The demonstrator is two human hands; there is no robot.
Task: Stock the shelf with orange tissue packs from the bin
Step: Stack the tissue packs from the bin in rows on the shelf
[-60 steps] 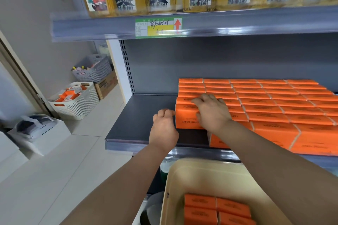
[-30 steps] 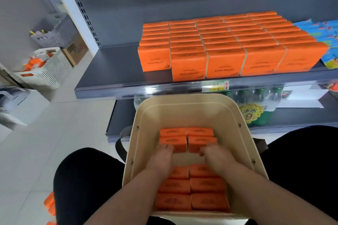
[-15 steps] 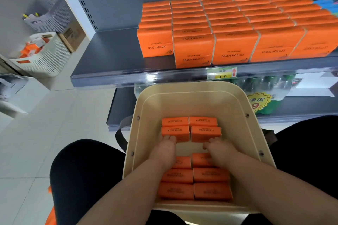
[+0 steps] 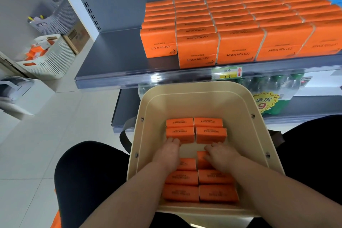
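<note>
Orange tissue packs [image 4: 238, 46] are filling the grey shelf [image 4: 114, 52] and lying in two columns in the cream bin [image 4: 196, 103], where the left hand [image 4: 167, 153] and right hand [image 4: 222, 157] are each curling fingers over one pack.

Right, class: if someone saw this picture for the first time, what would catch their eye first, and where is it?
The block of orange tissue packs stands out first, filling the right side of the grey shelf. Below it, nearest the camera, the cream bin holds more packs. The left hand and right hand are down among them.
</note>
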